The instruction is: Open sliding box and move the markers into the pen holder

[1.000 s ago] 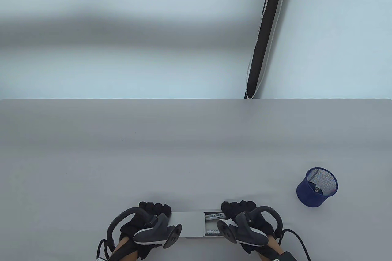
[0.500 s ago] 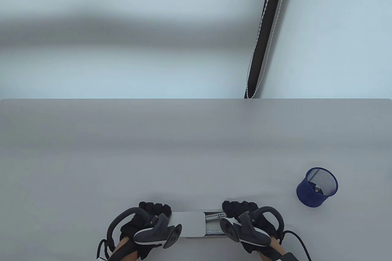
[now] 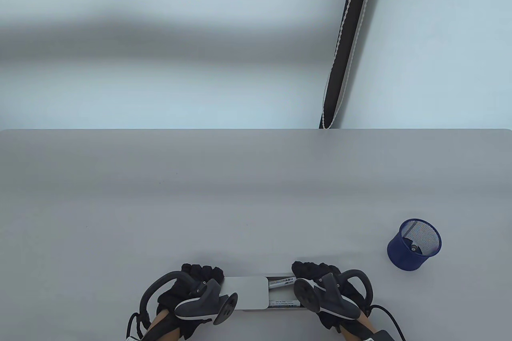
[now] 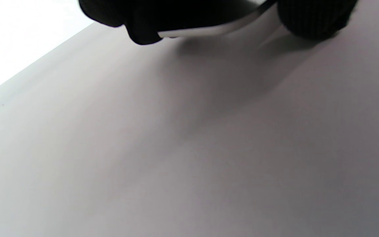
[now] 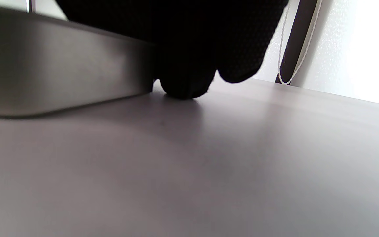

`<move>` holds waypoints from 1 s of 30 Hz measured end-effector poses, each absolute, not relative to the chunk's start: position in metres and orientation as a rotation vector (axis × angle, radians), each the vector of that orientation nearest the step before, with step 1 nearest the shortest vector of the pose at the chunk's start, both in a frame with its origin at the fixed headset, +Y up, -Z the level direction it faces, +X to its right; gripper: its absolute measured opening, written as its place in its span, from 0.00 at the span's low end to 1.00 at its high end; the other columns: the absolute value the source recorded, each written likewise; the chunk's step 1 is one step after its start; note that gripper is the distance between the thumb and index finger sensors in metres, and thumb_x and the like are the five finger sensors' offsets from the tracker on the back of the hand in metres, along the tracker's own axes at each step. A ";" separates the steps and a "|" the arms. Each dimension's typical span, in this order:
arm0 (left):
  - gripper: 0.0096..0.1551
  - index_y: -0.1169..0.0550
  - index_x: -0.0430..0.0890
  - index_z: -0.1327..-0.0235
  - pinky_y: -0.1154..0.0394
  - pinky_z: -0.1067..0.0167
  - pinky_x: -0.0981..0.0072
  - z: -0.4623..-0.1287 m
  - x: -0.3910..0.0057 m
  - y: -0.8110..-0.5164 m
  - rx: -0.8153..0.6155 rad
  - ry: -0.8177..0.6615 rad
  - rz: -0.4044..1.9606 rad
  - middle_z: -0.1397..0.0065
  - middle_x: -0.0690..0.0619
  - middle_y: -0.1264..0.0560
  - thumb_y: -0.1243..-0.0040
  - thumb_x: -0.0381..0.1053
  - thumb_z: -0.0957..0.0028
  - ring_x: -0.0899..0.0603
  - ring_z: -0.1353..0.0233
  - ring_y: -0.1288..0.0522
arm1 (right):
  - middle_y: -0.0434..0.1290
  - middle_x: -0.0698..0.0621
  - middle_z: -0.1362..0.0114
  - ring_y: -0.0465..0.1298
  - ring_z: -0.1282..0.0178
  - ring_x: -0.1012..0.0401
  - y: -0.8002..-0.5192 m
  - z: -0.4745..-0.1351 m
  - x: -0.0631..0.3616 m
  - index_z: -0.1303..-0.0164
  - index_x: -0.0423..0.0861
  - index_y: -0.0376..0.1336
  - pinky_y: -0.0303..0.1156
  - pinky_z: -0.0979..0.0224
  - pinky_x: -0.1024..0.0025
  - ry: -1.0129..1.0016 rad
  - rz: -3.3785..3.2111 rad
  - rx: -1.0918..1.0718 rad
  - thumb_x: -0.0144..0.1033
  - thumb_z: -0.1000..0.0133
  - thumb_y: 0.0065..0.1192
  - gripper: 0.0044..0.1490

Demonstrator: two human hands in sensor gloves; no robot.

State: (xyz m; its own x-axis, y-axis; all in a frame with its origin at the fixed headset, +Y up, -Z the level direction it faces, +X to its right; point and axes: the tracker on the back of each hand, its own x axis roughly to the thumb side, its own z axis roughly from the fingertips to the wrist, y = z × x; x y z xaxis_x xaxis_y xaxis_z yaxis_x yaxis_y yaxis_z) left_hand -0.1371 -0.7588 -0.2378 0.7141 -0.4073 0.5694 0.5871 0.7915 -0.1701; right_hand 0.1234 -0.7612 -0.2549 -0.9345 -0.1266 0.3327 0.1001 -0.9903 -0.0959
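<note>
A grey sliding box (image 3: 246, 292) lies at the table's near edge, its lid pulled partly off the tray. White markers (image 3: 281, 282) show in the uncovered right part. My left hand (image 3: 200, 277) grips the lid's left end, fingers curled over its far edge (image 4: 206, 31). My right hand (image 3: 314, 273) grips the tray's right end; in the right wrist view its fingers (image 5: 186, 82) wrap the tray's wall (image 5: 61, 75). A blue mesh pen holder (image 3: 415, 243) stands to the right with one marker inside.
The grey table (image 3: 240, 197) stretches away from the box to its far edge. A dark blind cord (image 3: 346, 41) hangs against the pale wall behind.
My right hand has slid a little to the right with the tray, so more of the markers shows. The left hand and the lid have stayed put.
</note>
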 end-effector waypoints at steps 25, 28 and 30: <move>0.52 0.49 0.50 0.22 0.32 0.21 0.53 -0.238 -0.137 -0.759 -0.355 -0.536 -0.566 0.17 0.50 0.39 0.53 0.74 0.54 0.44 0.20 0.33 | 0.79 0.59 0.39 0.85 0.44 0.65 -0.759 -0.263 0.146 0.44 0.61 0.69 0.82 0.38 0.67 -0.034 -3.275 -0.397 0.35 0.55 0.69 0.28; 0.52 0.49 0.50 0.22 0.32 0.21 0.53 -0.237 -0.137 -0.759 -0.353 -0.535 -0.570 0.17 0.50 0.39 0.53 0.74 0.54 0.44 0.20 0.33 | 0.79 0.59 0.39 0.85 0.44 0.65 -0.758 -0.263 0.146 0.43 0.61 0.69 0.81 0.37 0.67 -0.047 -3.276 -0.399 0.35 0.55 0.69 0.28; 0.52 0.49 0.50 0.22 0.32 0.21 0.53 -0.237 -0.136 -0.759 -0.352 -0.535 -0.572 0.17 0.50 0.39 0.53 0.74 0.54 0.44 0.20 0.33 | 0.79 0.59 0.39 0.84 0.43 0.64 -0.758 -0.263 0.147 0.43 0.61 0.69 0.81 0.37 0.67 -0.058 -3.275 -0.401 0.35 0.55 0.69 0.28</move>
State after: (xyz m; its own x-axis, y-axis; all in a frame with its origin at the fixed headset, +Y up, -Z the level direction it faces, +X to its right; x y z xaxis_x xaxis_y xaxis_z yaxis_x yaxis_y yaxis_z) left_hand -0.1362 -0.7588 -0.2373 0.7117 -0.4152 0.5666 0.5926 0.7880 -0.1669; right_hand 0.1471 -0.7583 -0.2633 -0.9581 0.1612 0.2366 -0.1527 -0.9868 0.0538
